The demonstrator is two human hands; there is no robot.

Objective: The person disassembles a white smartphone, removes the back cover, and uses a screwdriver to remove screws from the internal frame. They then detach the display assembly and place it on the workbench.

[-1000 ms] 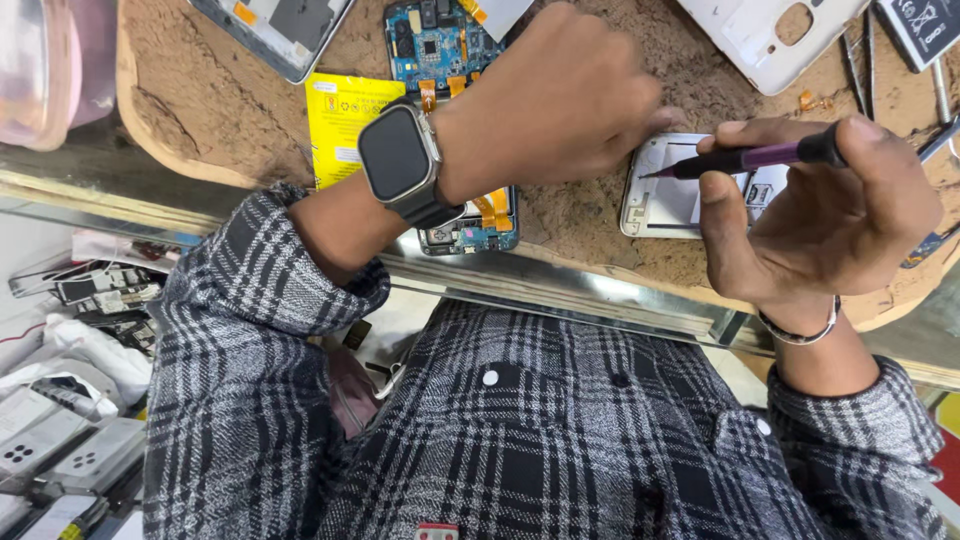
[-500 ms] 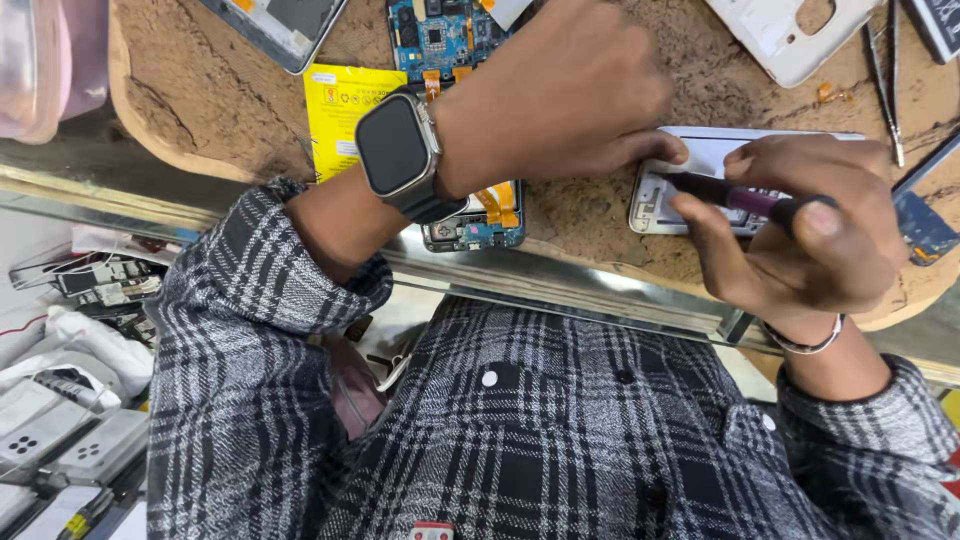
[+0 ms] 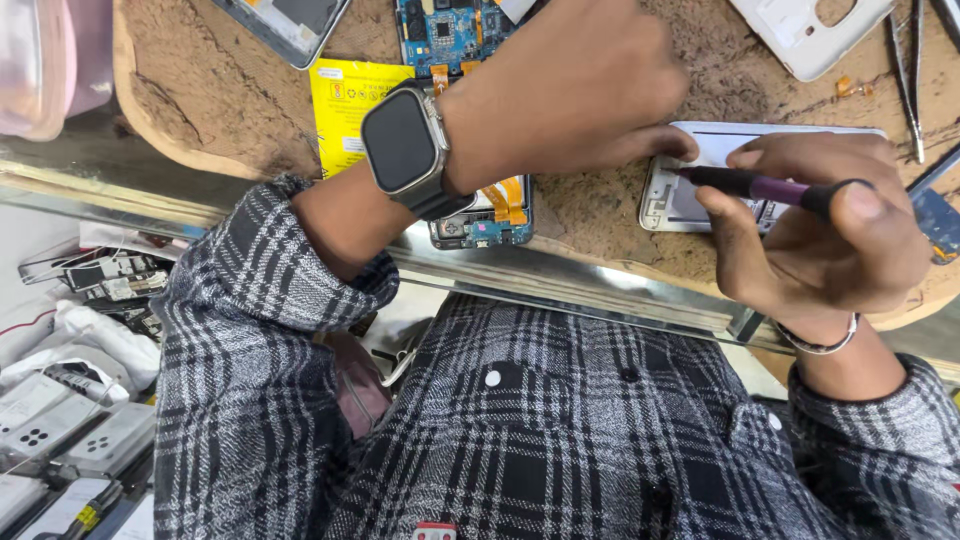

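My right hand (image 3: 815,235) grips a purple and black screwdriver (image 3: 762,186), its tip down on the left end of a white phone frame (image 3: 690,185) lying on the worn brown work mat (image 3: 220,110). My left hand (image 3: 570,85), with a smartwatch (image 3: 400,140) on its wrist, reaches across; its fingertips press on the top left corner of that white frame. Under my left forearm lies an opened phone with a blue circuit board (image 3: 450,35) and orange flex cables.
A yellow packet (image 3: 340,105) lies beside the blue board. Another white phone shell (image 3: 810,35) and metal tweezers (image 3: 912,70) sit at the mat's top right, and a dark phone part (image 3: 285,20) at top left. Phone parts and cases (image 3: 70,420) fill a shelf at lower left.
My right hand swung the screwdriver down from above the mat and set its tip on the white frame. My left hand's fingers stay pressed on the frame's corner.
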